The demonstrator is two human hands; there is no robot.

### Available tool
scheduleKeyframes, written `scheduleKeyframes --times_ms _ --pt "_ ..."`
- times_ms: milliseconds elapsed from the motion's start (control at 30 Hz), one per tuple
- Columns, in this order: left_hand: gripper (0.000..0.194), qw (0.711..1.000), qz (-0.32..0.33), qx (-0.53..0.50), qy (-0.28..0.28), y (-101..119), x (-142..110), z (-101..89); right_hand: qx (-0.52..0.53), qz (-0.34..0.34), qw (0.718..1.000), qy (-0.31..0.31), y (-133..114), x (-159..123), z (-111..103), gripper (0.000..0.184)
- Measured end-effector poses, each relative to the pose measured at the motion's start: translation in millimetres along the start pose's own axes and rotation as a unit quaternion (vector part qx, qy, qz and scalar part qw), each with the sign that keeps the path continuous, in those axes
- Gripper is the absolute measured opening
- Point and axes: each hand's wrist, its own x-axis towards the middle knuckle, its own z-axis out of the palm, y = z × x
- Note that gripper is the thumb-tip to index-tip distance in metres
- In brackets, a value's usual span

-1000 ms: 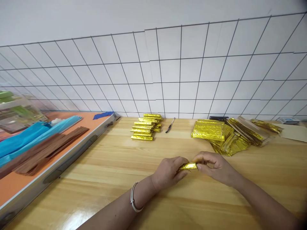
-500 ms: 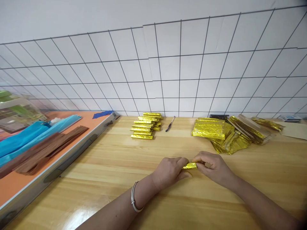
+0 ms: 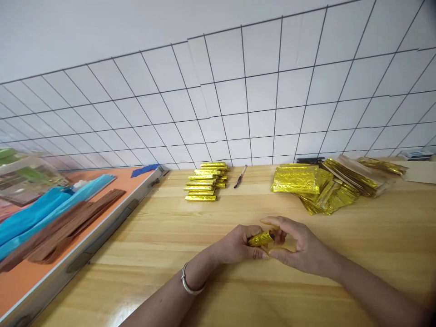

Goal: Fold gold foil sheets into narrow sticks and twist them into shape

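My left hand [image 3: 236,245] is closed around a small gold-foil packet [image 3: 260,239] just above the wooden table [image 3: 153,245]. My right hand [image 3: 296,245] cups the packet's right end, index finger stretched over it and thumb below. Most of the packet is hidden inside the left fist. A silver bangle [image 3: 187,285] circles my left wrist.
A neat stack of wrapped gold bars [image 3: 204,181] lies at the back centre, a pen [image 3: 240,177] beside it. A heap of gold foil sheets [image 3: 320,186] sits back right. On the left, an orange tray [image 3: 112,181] holds brown sticks [image 3: 64,227] and blue bags [image 3: 44,200].
The camera view tilted and shifted slightly. My right fingers have loosened and spread over the packet's end, and the packet now tilts up toward the right hand.
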Motion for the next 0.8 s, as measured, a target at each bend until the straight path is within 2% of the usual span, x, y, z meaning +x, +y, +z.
scheduleKeyframes --times_ms 167,300,400,500,633,700,800 --pt "0.038 0.998 -0.016 -0.027 -0.061 9.8 -2.1 5.6 -0.027 -0.069 0.997 -0.008 0.1 0.2 4.5 0.042" --pt "0.046 0.996 -0.018 -0.036 -0.074 10.2 -1.8 5.3 -0.056 -0.100 0.993 -0.020 6.5 -0.1 4.7 0.029" --pt "0.043 0.999 -0.022 0.006 -0.036 2.8 -0.9 2.8 -0.074 -0.105 0.992 -0.015 13.5 -0.1 4.6 0.026" --pt "0.039 0.997 -0.010 0.059 0.039 -4.8 1.2 -0.7 -0.108 -0.110 0.988 -0.004 26.0 2.1 1.3 0.028" --pt "0.025 0.969 0.019 0.210 0.131 -8.1 5.5 -6.8 -0.194 -0.098 0.976 -0.010 50.9 7.1 -8.4 0.026" --pt "0.021 0.956 0.032 0.257 0.137 -8.3 6.5 -10.4 -0.210 -0.090 0.973 -0.023 61.5 8.8 -12.9 0.026" --pt "0.025 0.957 0.041 0.259 0.124 -9.2 5.2 -16.2 -0.212 -0.086 0.973 -0.033 69.0 9.5 -16.6 0.032"
